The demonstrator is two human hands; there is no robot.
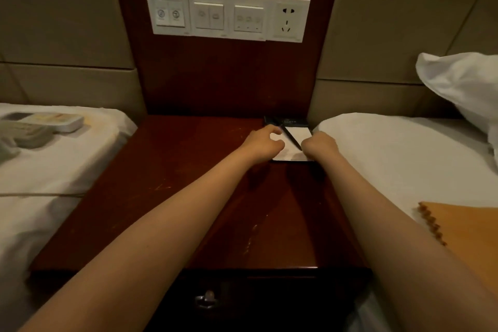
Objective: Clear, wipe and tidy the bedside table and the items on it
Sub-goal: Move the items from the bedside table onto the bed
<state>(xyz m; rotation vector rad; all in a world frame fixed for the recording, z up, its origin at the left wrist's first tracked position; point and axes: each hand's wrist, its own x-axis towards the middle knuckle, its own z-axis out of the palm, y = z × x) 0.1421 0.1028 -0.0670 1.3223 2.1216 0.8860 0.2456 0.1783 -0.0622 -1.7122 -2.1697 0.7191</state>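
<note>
Left hand (pixel 262 144), right hand (pixel 319 145): grips curled on notepad (pixel 302 133) edges (pen (pixel 290 137) lying between).

Dark red-brown wooden bedside table top (pixel 188 170): glossy varnish, smooth but scratched and scuffed (pale marks toward the front edge). Matching wooden back panel (pixel 229 75): same gloss. White rectangular paper notepad (pixel 296 133): matt. Thin black pen (pixel 292 139): smooth, material unclear. White plastic switch panel (pixel 227 16): smooth, slight sheen. Small round metal drawer knob (pixel 207 299): shiny. White cloth bed sheets (pixel 390 156): matt, soft. Orange scallop-edged cloth (pixel 471 237): matt. Beige padded wall panels (pixel 67 21): matt, smooth.
</note>
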